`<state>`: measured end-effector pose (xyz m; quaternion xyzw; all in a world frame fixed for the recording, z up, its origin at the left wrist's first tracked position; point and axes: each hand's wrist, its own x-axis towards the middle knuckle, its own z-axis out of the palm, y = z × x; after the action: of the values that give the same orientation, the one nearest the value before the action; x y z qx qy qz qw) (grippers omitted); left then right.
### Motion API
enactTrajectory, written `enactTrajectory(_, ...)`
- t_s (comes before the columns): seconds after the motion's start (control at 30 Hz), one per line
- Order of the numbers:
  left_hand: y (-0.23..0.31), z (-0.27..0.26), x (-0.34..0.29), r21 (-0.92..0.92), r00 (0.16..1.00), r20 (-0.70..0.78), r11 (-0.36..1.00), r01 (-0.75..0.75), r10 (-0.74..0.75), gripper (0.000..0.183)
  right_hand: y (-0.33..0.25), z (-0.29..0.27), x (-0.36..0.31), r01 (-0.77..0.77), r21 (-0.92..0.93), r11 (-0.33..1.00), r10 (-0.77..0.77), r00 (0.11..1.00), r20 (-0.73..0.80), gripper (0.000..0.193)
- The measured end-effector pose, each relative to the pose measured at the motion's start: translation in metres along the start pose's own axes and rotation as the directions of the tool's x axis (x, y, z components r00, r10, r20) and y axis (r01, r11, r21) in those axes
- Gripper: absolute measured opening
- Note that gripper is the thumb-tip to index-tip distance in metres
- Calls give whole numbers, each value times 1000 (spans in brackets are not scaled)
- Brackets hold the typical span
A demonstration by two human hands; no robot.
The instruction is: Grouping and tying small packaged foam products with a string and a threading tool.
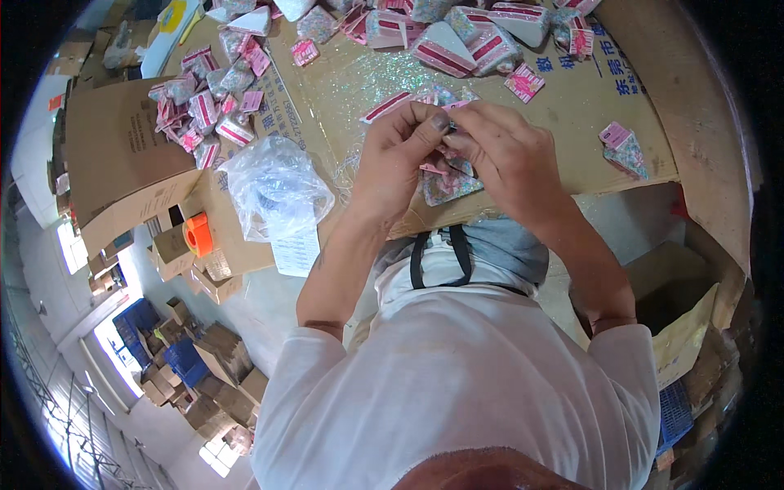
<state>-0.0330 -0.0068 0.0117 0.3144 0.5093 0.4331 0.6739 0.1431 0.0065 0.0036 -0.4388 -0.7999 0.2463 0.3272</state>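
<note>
My left hand (400,153) and my right hand (510,159) meet over the cardboard-covered table (327,90), fingertips pinched together. What they pinch is too small to make out. Just under them is a glittery cake-slice-shaped piece (447,189) with a pink tag, partly hidden by my fingers. Another slice with a pink and white striped side (385,108) lies just beyond my left hand. One more small glittery slice (627,160) with a pink tag rests to the right.
Many glittery slices (445,49) lie along the far edge. A second pile (204,102) sits at the left, near an open cardboard flap (114,155). A clear plastic bag (273,188), a paper sheet (296,251) and an orange tape roll (198,234) are nearer. An open box (686,343) stands lower right.
</note>
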Motion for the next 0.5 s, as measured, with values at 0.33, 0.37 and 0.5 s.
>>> enactTrajectory(0.33, -7, -7, -2, -221, 996, 86, 975, 24, -5, 22, 1, 4, -2, 132, -82, 988, -138, 988, -70, 33)
enactTrajectory(0.37, -7, -7, -2, -282, 994, 106, 959, 41, -12, 21, 1, 5, -3, 134, -83, 987, -140, 988, -69, 33)
enactTrajectory(0.5, -5, -9, -3, -323, 990, 141, 944, 68, -23, 20, 2, 5, -3, 114, -84, 990, -119, 991, -63, 32)
